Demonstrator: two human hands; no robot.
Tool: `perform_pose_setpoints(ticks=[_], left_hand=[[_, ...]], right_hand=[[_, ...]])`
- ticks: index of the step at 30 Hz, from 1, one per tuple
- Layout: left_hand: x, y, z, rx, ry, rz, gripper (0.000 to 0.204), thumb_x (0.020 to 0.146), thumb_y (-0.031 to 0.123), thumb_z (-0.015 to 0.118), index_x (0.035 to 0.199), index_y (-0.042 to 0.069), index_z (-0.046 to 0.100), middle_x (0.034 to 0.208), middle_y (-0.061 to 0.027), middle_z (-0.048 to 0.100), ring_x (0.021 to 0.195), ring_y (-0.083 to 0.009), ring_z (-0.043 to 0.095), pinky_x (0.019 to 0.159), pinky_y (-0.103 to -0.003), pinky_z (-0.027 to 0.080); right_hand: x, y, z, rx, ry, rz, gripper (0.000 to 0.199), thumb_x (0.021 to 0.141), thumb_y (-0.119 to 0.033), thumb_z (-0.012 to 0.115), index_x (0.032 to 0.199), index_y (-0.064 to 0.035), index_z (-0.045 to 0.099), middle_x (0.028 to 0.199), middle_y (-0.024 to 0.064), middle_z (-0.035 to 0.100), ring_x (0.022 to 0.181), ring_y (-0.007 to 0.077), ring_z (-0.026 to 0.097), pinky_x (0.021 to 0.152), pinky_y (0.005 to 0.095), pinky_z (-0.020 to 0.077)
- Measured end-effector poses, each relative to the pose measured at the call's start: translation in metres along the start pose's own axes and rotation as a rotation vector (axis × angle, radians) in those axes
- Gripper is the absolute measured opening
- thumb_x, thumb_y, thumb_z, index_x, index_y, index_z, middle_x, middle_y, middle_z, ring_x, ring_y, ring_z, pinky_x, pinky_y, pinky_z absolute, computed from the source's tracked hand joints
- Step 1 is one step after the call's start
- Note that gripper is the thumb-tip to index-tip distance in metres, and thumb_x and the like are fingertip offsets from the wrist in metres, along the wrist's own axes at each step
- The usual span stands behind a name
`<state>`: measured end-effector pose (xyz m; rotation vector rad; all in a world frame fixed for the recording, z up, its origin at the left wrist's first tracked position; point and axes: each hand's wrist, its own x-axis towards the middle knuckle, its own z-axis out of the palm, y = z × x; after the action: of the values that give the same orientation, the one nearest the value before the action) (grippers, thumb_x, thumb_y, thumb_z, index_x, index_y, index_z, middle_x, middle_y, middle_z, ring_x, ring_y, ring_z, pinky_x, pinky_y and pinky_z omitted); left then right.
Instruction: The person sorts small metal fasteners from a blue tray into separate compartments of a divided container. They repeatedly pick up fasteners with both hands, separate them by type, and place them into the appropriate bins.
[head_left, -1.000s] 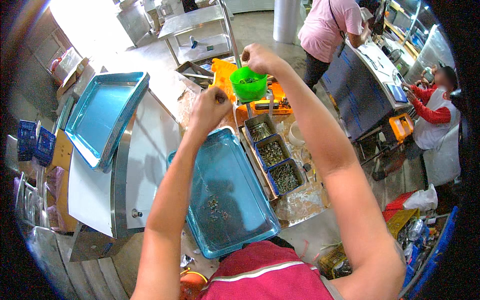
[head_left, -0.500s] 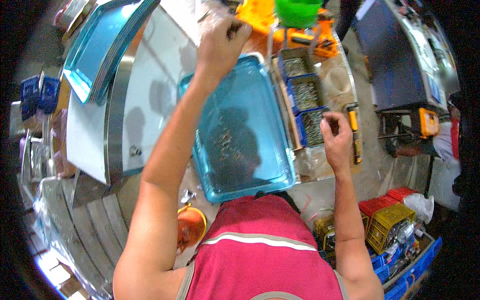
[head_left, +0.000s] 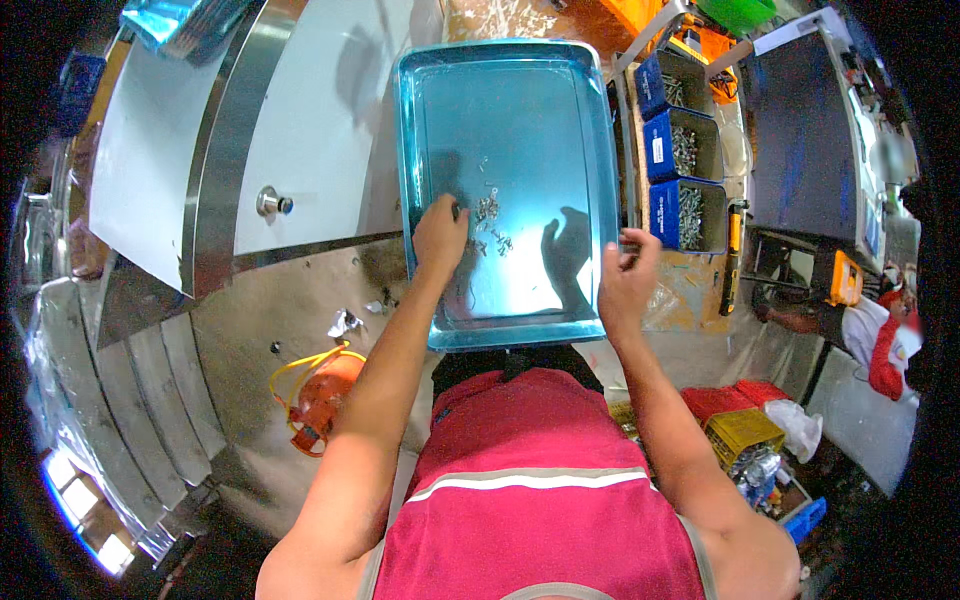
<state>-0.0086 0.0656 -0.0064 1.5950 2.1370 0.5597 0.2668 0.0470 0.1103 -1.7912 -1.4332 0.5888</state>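
Steel bench (head_left: 300, 130), cluttered workshop: blue tray (head_left: 510, 100) holds screws (head_left: 488, 212); left hand (head_left: 440, 235) pinches there, right hand (head_left: 625, 285) loosely curled, empty; bins (head_left: 682, 150) hold screws too.

A wooden workbench (head_left: 690, 300) is carrying a blue tray (head_left: 420, 120) with small screws (head_left: 488, 212) lying in it. Just beside the tray, three blue bins (head_left: 655, 150) are standing in a row.

glossy translucent blue plastic tray (head_left: 520, 110); small shiny metal screws (head_left: 488, 212); brushed steel counter (head_left: 215, 150).
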Motion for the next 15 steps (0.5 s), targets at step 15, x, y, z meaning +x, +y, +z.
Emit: perform_pose_setpoints(ticks=[15], left_hand=[[0.004,-0.033,-0.011,-1.636,-0.353,-0.856,0.014,0.09,0.014,0.068,0.101,0.005,0.068,0.082,-0.0044,0.065,0.071,-0.0177,0.064,0.063,-0.031,0.055]], right_hand=[[0.058,-0.005,0.194,-0.349,-0.565,-0.166,0.026,0.083,-0.019,0.069,0.106,-0.0063,0.07,0.103,0.0176,0.07,0.098,0.0395,0.068,0.085,0.0498,0.054]])
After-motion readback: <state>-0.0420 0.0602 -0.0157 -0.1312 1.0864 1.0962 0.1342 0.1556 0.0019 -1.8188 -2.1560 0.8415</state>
